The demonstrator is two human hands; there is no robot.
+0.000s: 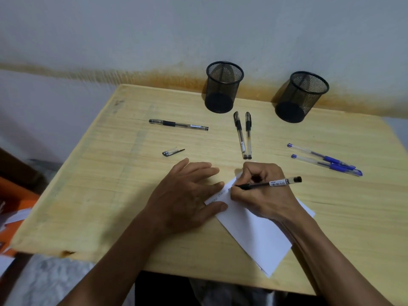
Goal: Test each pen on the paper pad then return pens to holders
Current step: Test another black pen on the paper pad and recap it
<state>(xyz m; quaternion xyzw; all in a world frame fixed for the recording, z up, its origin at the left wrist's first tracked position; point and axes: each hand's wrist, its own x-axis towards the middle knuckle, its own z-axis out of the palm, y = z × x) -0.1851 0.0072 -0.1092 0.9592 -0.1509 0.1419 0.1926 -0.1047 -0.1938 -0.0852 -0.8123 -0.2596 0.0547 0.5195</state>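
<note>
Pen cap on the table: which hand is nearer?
Left. The left hand lies flat on the paper's edge, just below and right of the pen cap. The right hand is farther right, writing with a black pen.

Pale wooden counter is standing against a grey wall; a rust-coloured stain is running along it at 12 o'clock. Orange object is lying at 9 o'clock.

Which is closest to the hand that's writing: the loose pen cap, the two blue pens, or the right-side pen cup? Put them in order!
From the right hand:
1. Two blue pens, just to its right.
2. Loose pen cap, across on the left, past the left hand.
3. Right pen cup, far back by the wall.
</note>
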